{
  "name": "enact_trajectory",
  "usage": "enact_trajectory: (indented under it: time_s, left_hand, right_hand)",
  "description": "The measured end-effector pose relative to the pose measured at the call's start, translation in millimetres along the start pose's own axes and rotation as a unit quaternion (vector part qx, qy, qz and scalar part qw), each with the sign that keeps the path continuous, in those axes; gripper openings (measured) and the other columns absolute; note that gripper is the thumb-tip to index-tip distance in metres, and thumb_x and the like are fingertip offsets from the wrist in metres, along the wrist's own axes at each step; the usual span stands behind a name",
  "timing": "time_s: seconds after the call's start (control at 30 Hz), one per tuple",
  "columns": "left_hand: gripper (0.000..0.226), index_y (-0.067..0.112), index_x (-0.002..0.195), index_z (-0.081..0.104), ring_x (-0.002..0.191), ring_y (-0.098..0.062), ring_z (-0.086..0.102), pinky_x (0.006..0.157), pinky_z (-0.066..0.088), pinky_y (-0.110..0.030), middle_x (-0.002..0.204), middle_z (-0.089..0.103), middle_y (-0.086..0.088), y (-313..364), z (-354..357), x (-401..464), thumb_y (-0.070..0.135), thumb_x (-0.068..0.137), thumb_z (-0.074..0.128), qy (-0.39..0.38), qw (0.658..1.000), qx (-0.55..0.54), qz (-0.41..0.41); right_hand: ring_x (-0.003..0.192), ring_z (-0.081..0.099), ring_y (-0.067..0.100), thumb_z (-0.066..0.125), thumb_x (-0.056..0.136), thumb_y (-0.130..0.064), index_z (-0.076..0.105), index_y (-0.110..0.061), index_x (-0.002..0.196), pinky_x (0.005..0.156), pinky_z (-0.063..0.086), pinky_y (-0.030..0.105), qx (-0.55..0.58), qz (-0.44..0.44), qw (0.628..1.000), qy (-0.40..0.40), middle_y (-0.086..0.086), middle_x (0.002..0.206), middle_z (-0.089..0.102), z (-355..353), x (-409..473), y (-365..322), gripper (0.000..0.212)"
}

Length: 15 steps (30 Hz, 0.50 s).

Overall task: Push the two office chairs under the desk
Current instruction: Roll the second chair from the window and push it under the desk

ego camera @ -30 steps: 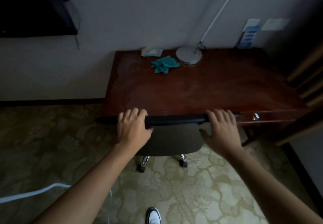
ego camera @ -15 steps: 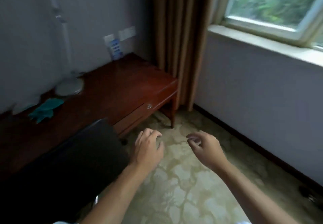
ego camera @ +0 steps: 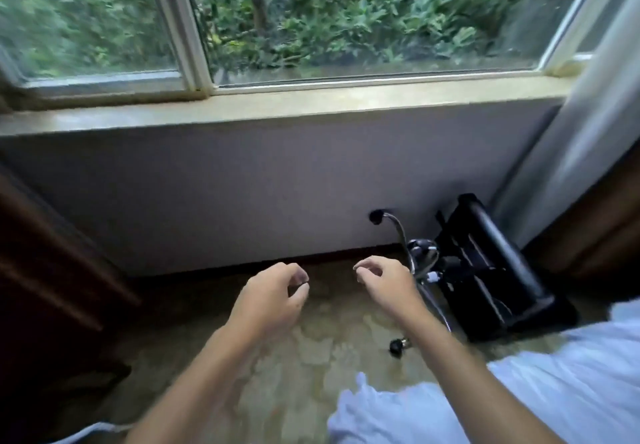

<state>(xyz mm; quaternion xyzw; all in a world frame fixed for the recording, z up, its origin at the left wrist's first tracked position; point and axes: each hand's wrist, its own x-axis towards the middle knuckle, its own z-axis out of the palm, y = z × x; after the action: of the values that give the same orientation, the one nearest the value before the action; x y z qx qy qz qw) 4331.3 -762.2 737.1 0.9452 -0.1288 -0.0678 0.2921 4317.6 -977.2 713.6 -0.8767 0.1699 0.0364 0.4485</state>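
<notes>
A black office chair (ego camera: 491,270) lies tipped over on the floor at the right, against the wall below the window. Its chrome base and castors (ego camera: 398,345) point toward me. My left hand (ego camera: 273,300) and my right hand (ego camera: 388,282) hover side by side over the carpet, fingers loosely curled and apart, holding nothing. My right hand is just left of the chair's chrome legs and does not touch them. The desk and the first chair are out of view.
A wide window (ego camera: 311,21) with a sill spans the top, a grey wall below it. Dark wooden furniture (ego camera: 41,270) fills the left edge. A pale curtain (ego camera: 581,132) hangs at the right. White bedding (ego camera: 519,395) covers the lower right. The floor is patterned carpet (ego camera: 311,357).
Both hands let go of the first chair's backrest at the desk. My view swung right, past the desk's end and the curtain, to the window wall and the tipped chair.
</notes>
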Motion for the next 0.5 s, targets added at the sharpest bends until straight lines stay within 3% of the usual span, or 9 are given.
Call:
enact_trajectory:
  time_s: [0.2, 0.4, 0.5]
  left_hand:
    - [0.011, 0.033, 0.096, 0.064, 0.094, -0.007, 0.057, 0.082, 0.044, -0.027, 0.091, 0.061, 0.016, 52.9, 41.8, 116.1, 0.037, 0.089, 0.057, -0.096, 0.987, 0.011, 0.126]
    - [0.014, 0.032, 0.098, 0.065, 0.095, -0.007, 0.059, 0.085, 0.046, -0.028, 0.095, 0.063, 0.015, 84.8, 60.9, 232.5, 0.036, 0.09, 0.055, -0.18, 0.955, 0.021, 0.235]
    - [0.014, 0.032, 0.1, 0.064, 0.097, -0.01, 0.059, 0.083, 0.045, -0.028, 0.096, 0.063, 0.014, 98.8, 69.0, 279.9, 0.035, 0.09, 0.055, -0.212, 0.939, 0.032, 0.27]
  right_hand:
    - [0.079, 0.066, 0.008, 0.054, 0.076, -0.037, 0.07, -0.037, 0.077, 0.075, 0.052, 0.027, 0.065, 0.109, 0.989, 0.075, -0.014, 0.076, 0.072, -35.3, 48.9, 43.9, 0.016]
    - [0.072, 0.07, 0.014, 0.058, 0.079, -0.027, 0.073, -0.026, 0.076, 0.079, 0.057, 0.04, 0.149, 0.188, 0.955, 0.175, -0.008, 0.071, 0.073, -60.5, 128.6, 47.8, 0.015]
    - [0.073, 0.069, 0.008, 0.056, 0.076, -0.037, 0.072, -0.036, 0.079, 0.079, 0.057, 0.035, 0.145, 0.204, 0.949, 0.193, -0.017, 0.073, 0.072, -63.2, 158.1, 49.1, 0.016]
